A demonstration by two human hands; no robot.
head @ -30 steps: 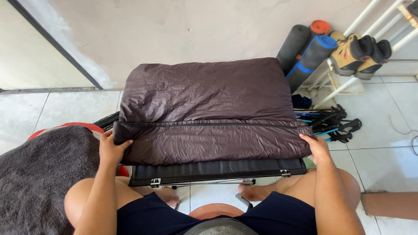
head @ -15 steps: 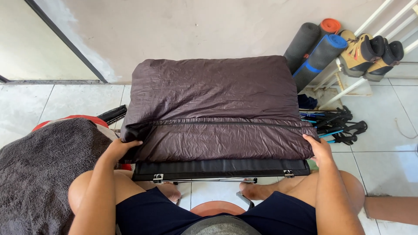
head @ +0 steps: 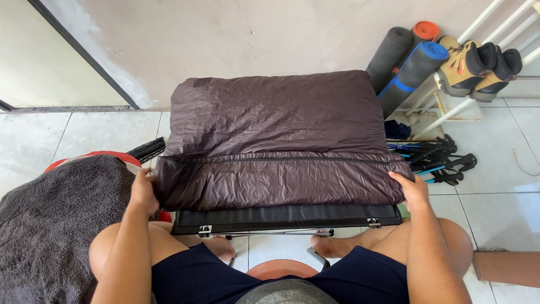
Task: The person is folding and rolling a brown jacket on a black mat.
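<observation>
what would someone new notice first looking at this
A big dark brown padded sleeping bag fills the centre, lying folded on a black folding table, with the left hand and right hand gripping its two near corners. At upper right, rolled mats lean on the wall beside tan boots.

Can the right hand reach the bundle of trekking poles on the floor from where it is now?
Probably yes. The right hand grips the corner of the dark sleeping bag, and the trekking poles lie just beyond that corner, with nothing between. It would have to let go of the bag first.
</observation>
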